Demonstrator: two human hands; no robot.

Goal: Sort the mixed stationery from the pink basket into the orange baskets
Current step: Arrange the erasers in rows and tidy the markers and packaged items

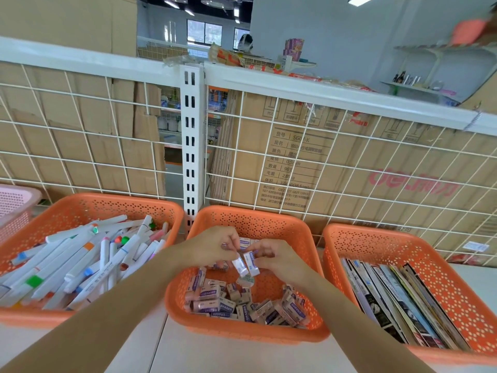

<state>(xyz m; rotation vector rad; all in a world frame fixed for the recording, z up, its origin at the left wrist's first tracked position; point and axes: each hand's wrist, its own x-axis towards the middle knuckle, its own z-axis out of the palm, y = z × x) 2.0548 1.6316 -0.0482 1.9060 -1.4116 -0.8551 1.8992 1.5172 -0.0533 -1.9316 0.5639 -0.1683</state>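
Both my hands hover over the middle orange basket (306, 232), which holds a pile of wrapped erasers (215, 294). My left hand (212, 247) pinches a small wrapped eraser (240, 265) by its top. My right hand (282, 258) pinches another eraser (251, 262) right beside it. Both erasers hang just above the pile. The left orange basket (80, 208) is full of marker pens (88, 262). Booklets (398, 297) stand on edge in the right orange basket (390, 238). The pink basket (16, 203) shows only a corner at the far left; its contents are hidden.
A white wire grid panel (269, 146) with a slotted post (191, 146) rises directly behind the baskets, with cardboard boxes (295, 170) behind it. The baskets stand side by side on a white tabletop (215, 356).
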